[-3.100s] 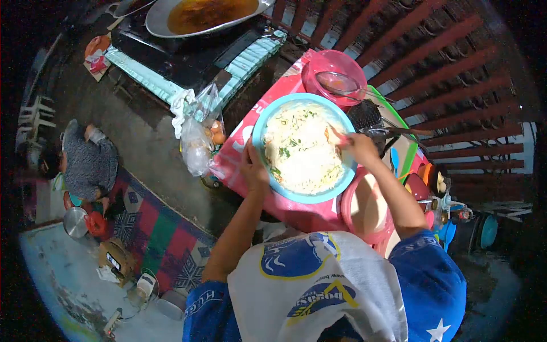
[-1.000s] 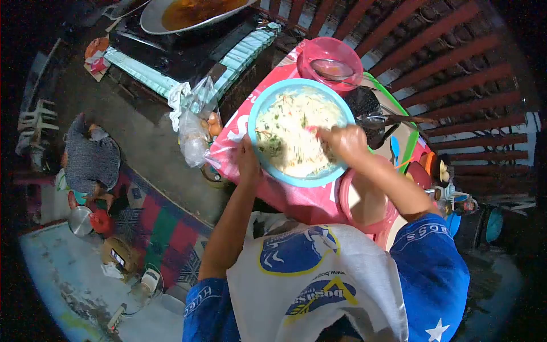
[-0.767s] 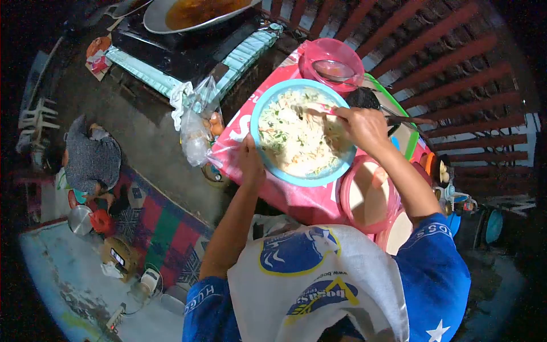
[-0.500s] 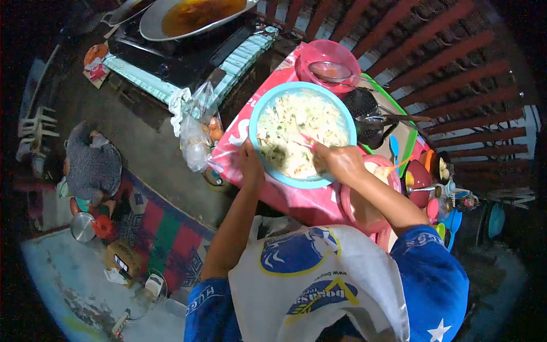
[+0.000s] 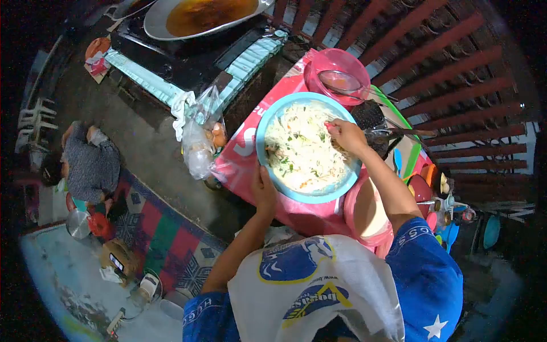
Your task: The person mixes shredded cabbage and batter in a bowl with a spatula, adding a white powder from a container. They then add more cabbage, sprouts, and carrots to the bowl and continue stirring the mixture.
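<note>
A light blue bowl (image 5: pixel 263 165) holds a pale mixture (image 5: pixel 305 151) of shredded vegetables with green and orange bits. The fingers of my left hand (image 5: pixel 264 187) are against the lower left of the bowl's rim, closed on it. Over the right part of the mixture, my right hand (image 5: pixel 348 137) is closed round a pink utensil (image 5: pixel 329 125), whose lower end is hidden in the mixture. The bowl rests on a pink table cover (image 5: pixel 239 149).
A wok of brown oil (image 5: pixel 211 14) sits on the black stove (image 5: pixel 165 57), upper left. Behind the bowl is a pink basin (image 5: pixel 356 68) with a strainer. A pink tub (image 5: pixel 364 211) stands right, a plastic bag (image 5: pixel 198 157) left. Another person (image 5: pixel 91 165) is low at far left.
My right hand has moved up and to the right across the bowl, with the pink utensil. The whole view has shifted slightly, so the bowl appears lower and farther right.
</note>
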A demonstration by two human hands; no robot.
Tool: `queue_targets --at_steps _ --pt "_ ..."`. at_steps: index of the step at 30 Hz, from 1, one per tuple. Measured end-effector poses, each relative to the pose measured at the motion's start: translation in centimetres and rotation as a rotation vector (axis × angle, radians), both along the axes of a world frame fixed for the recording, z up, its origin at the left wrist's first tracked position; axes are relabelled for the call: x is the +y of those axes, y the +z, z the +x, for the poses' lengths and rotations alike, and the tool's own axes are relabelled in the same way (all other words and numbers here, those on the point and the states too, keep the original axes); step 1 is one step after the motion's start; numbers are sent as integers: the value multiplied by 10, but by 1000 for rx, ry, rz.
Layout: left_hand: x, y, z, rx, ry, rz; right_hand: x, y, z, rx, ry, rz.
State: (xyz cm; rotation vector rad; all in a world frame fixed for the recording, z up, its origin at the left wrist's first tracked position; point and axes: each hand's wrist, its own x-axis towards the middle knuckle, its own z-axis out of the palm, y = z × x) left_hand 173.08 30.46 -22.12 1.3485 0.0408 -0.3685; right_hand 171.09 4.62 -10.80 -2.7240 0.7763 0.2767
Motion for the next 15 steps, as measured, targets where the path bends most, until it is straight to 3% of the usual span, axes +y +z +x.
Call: queue_targets --at_steps 1,5,7,8,10,13,15 --pt "1 4 3 5 -59 -83 0 -1 7 -113 28 175" --pt "3 16 0 7 -69 -179 14 12 -1 -216 123 226" --pt "1 14 -1 -39 -61 -110 31 33 -18 -410 454 -76" --pt "0 15 -1 -40 -64 -114 38 40 -29 -384 501 -147" --pt "-2 17 -2 185 -21 -237 50 51 -56 -310 605 -291" --pt "-10 27 -14 30 30 -175 77 76 -90 -263 570 -328" --pt "-12 41 -20 85 37 -178 71 85 -98 -298 549 -290"
